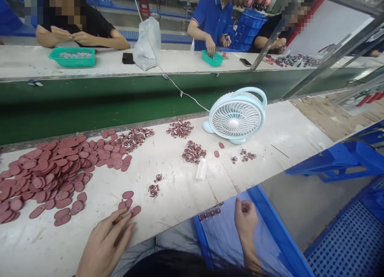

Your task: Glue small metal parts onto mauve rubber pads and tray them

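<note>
Left hand (105, 245) flat on worktop (180, 189), fingers spread, tips touching the few maroon oval pads (128, 201) at its 1 o'clock; big pile (48, 173) at 10. Pads look thin, light, probably flexible: slide one off, then pinch by the edge. Right hand (246, 221) over blue tray (270, 229), fingers curled, holding something small, can't tell what. Trimmed bits (193, 152) too small to read, wrists cut off

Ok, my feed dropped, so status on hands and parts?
Left hand open, fingertips on red discs. Right hand loosely curled over blue tray. Nothing between.
</note>
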{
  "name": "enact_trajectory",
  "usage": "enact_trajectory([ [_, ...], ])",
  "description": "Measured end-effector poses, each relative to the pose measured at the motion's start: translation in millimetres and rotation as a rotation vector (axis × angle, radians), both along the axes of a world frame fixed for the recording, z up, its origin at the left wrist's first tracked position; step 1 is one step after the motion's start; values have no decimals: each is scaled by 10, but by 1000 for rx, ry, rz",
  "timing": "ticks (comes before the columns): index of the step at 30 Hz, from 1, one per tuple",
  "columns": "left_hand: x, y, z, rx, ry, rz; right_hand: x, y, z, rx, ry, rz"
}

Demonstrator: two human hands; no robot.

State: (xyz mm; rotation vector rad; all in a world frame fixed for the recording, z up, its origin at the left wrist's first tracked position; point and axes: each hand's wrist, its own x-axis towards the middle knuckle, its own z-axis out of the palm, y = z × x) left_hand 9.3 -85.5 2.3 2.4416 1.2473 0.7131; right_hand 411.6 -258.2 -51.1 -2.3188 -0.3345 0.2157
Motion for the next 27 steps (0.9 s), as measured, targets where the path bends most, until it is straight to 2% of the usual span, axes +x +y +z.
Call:
enact_trajectory([
  [2,-13,5,-56,7,37,-24,-54,149,260,66,-27,19],
  [6,9,31,-71,52,90,-72,-242,741,657,138,26,280],
  [8,36,35,-17,57,119,-88,-327,1081,754,124,49,376],
  [10,64,33,55,63,143,-95,-383,1353,786,100,59,412],
  [13,105,44,145,58,166,-107,-411,1538,750,82,72,388],
  [16,164,93,195,33,150,-118,-404,1465,694,115,132,343],
  [20,289,189,236,-63,81,-126,-413,1148,723,274,261,331],
  [25,365,267,330,-261,-115,-81,-463,779,908,609,742,338],
  [27,348,255,360,-405,-241,-52,-505,691,958,670,868,352],
])
